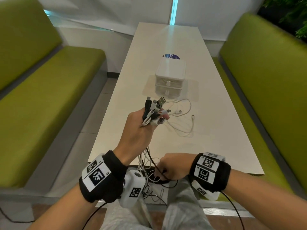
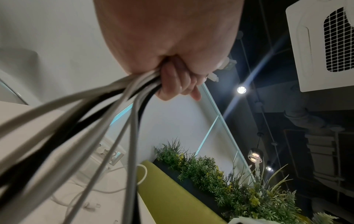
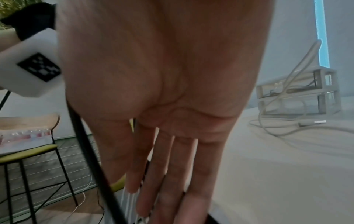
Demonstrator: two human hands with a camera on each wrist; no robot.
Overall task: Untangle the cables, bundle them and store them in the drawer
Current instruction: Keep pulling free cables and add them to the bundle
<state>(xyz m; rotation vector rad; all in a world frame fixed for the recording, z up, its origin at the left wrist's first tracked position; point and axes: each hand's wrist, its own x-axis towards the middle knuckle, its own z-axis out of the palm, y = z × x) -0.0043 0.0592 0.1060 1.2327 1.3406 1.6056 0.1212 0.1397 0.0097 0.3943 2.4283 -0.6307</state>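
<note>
While gripping a fistful of black and white cable plugs (image 1: pixel 153 112) above the long white table (image 1: pixel 216 130), left hand (image 1: pixel 139 130) raised; right hand (image 1: pixel 172 166), fingers straight, combing dangling strands at the near edge; small white two-drawer box (image 1: pixel 169 80) beyond.

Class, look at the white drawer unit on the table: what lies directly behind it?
Behind the drawer unit a dark blue round label with white lettering shows on the table; the unit covers its near part.

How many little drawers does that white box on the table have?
2. The white box holds one drawer on top and one drawer below it, each with a small bunny knob. Both look closed. Its back is hidden, so I cannot rule out more.
</note>
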